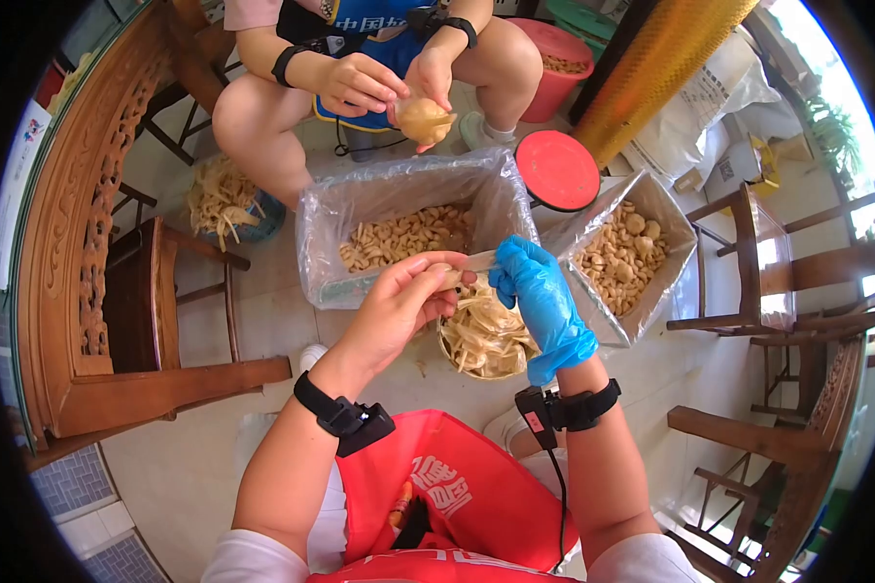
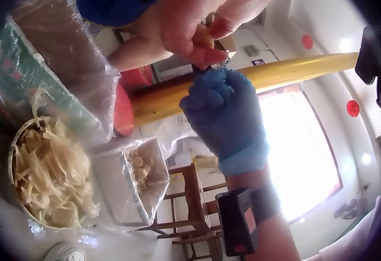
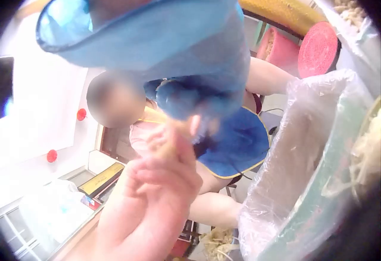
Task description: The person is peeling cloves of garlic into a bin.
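Observation:
My bare left hand (image 1: 391,309) grips a small tan piece (image 1: 449,278) between thumb and fingers; the same piece (image 2: 203,37) shows in the left wrist view. Close beside it, my right hand (image 1: 546,306), in a blue plastic glove, pinches a pale, thin strip (image 1: 478,260) that reaches toward the left fingertips. In the right wrist view the glove hides much of the held piece. Directly below both hands sits a round container heaped with pale, curling strips (image 1: 486,335). Beyond them, a plastic-lined bin (image 1: 321,219) holds many tan curved pieces (image 1: 403,236).
Another lined box (image 1: 564,233) with similar pieces stands at right, near a red round lid (image 1: 558,170). Opposite, a person's hands hold a yellowish lump (image 1: 425,121). A bucket of strips (image 1: 226,199) stands left. Wooden chairs (image 1: 749,253) and a carved table (image 1: 78,282) flank the space.

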A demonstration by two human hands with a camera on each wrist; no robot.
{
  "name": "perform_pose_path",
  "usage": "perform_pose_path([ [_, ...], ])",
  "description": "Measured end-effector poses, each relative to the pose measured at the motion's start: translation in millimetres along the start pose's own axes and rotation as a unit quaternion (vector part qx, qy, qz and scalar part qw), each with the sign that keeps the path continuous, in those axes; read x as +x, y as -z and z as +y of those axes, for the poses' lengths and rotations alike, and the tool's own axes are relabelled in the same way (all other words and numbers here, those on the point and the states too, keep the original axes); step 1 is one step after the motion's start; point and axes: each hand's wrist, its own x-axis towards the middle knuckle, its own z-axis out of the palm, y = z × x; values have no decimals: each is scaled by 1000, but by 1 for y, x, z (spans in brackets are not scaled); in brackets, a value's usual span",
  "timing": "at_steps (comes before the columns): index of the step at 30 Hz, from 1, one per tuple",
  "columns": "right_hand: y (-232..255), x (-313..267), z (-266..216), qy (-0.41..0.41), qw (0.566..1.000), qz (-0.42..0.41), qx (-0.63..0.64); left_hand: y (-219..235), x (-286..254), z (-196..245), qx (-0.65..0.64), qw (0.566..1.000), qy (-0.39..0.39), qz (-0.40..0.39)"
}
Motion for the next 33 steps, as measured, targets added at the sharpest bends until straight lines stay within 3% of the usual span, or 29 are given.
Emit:
perform_pose_path([
  [3,3,-1,-7,30,998,30,-47,1,-1,0,5,1000,0,21],
  [6,13,1,-11,-10,997,80,-11,12,0,-5,26,998,23,43],
  [8,22,7,-2,13,990,128,-60,10,0,-6,27,998,-3,54],
  [9,21,6,0,-10,971,152,-184,9,0,-6,30,997,-28,64],
  [10,22,5,5,-9,971,153,-183,9,1,-6,31,997,-28,62],
  [11,24,4,13,0,915,131,-381,9,2,-6,46,996,-40,72],
  [12,26,3,22,8,820,104,-562,10,2,-7,62,993,-52,82],
  [17,5,-2,14,6,856,133,-500,14,6,-18,99,988,-67,99],
  [19,-4,2,14,15,956,82,-281,13,6,-21,119,985,-69,104],
  [20,-7,3,16,15,956,82,-281,12,6,-23,153,979,-74,111],
  [22,-14,4,23,-8,984,2,-177,11,7,-29,187,972,-78,117],
  [24,-18,4,22,-23,987,10,-161,12,9,-35,212,960,-129,127],
  [28,-17,9,30,-46,988,15,-144,14,10,-38,184,961,-138,156],
  [30,-11,9,30,-58,987,25,-148,13,9,-34,140,960,-81,230],
  [32,5,9,24,-136,910,13,-391,25,7,-28,139,959,-41,245],
  [33,8,6,18,-163,881,14,-445,35,8,-28,245,941,-21,233],
])
